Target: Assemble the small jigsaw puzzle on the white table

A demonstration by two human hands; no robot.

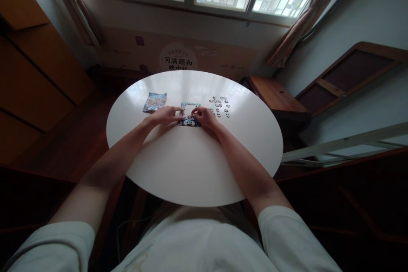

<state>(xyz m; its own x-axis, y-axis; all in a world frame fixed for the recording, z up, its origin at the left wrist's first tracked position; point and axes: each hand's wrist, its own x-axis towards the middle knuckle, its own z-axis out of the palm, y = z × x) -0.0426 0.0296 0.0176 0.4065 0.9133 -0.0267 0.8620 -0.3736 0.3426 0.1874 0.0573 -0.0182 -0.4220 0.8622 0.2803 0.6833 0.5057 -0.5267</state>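
A small, partly assembled jigsaw puzzle (189, 112) with a blue border lies near the middle of the round white table (194, 165). My left hand (165, 115) rests on the puzzle's left side, fingers curled and pinching toward its edge. At the puzzle's right side, the fingertips of my right hand (205, 117) are pressed together on a piece I can barely make out. Several loose puzzle pieces (220, 106) lie spread out just right of the puzzle. A colourful picture card (155, 101) lies left of my left hand.
A low wooden side table (276, 95) stands right of the round table. A cardboard box with printed characters (177, 60) leans below the window. Wooden cabinets (35, 72) fill the left side, and a framed wooden panel (350, 74) leans on the right wall.
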